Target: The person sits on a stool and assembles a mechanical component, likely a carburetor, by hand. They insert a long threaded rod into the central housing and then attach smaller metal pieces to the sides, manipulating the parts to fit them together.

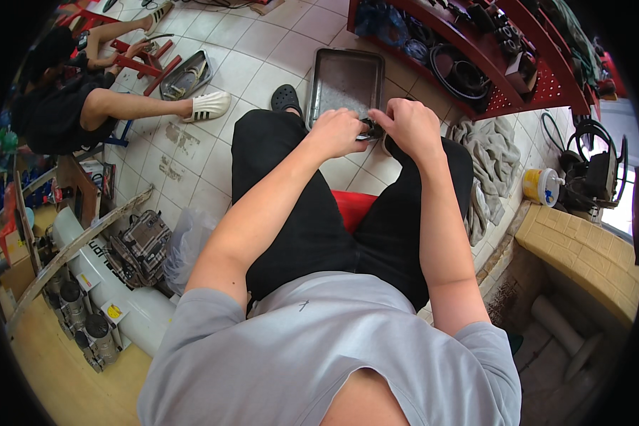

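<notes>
Both of my hands meet between my knees, above the near edge of a shallow grey metal tray [346,79] on the floor. My left hand [339,132] has its fingers curled round a small dark part with a shiny edge [367,129]; its kind is too small and covered to tell. From the other side my right hand [409,126] closes in on the same part, thumb toward it. The right fingertips are hidden behind the hand, so what they grip does not show.
Left, another person sits by a red metal stand [149,64] and a second tray [187,77]. A red shelf rack [468,50] with coiled black parts stands right of my tray. Grey cloth [486,153], a yellow-white bucket [541,186] and a white tank [113,270] lie around me.
</notes>
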{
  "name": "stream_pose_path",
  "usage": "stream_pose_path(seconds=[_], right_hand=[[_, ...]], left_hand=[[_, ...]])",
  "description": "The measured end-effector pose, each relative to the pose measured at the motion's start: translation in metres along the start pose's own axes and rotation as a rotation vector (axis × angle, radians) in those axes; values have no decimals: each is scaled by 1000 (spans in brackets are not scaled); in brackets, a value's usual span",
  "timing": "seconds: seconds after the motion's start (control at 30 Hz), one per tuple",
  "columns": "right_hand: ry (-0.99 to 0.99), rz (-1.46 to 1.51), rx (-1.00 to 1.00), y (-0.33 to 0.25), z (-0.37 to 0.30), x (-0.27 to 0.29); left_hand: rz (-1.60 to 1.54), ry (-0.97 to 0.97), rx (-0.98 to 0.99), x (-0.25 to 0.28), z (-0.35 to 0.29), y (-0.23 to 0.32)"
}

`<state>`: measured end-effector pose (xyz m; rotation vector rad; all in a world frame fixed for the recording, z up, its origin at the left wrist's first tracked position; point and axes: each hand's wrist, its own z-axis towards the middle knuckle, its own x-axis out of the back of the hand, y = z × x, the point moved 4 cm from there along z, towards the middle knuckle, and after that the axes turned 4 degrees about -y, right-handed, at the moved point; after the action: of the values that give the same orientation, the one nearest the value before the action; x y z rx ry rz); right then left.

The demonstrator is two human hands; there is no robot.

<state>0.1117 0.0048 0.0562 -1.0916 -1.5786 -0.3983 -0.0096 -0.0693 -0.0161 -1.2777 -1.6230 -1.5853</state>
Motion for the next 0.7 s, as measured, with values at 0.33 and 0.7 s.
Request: stream_pose_path(seconds=[0.33,0.7], right_hand=[[86,-67,94,-4,1,-3],[-11,-100,-44,-1,6,-9]], left_hand=[[8,-79,37,0,0,0],[20,-131,53,-3,1,1]])
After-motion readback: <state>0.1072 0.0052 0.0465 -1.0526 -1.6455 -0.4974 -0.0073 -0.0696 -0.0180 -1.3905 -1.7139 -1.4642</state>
